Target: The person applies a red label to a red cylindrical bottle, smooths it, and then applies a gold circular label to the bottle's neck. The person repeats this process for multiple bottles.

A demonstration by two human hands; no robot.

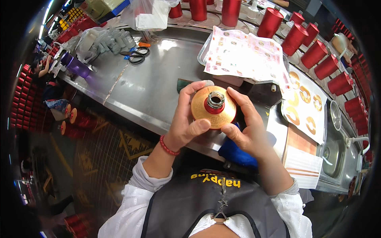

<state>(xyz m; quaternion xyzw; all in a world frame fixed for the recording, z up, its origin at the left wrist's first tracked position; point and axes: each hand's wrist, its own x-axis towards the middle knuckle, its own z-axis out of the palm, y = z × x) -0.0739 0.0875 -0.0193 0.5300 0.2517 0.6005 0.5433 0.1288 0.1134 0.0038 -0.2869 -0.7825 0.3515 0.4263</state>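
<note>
Between my two hands is a red bottle [216,100], seen from above with its open, uncapped threaded neck pointing up. A round gold label [203,113] covers its shoulder around the neck. My left hand [184,115] wraps the left side, its thumb on the label's near edge and a pale cover on one fingertip. My right hand [248,119] curves round the right side, thumb at the near edge and fingers at the far right. The lower body of the bottle is hidden beneath the label and my hands.
A sheet of pink printed labels [246,55] lies on a tray ahead. Right of it is a white sheet with gold ring labels [305,95]. Red bottles [293,39] line the far conveyor. Black-handled scissors [139,54] and a purple bottle [75,65] are at left; a sink [333,156] at right.
</note>
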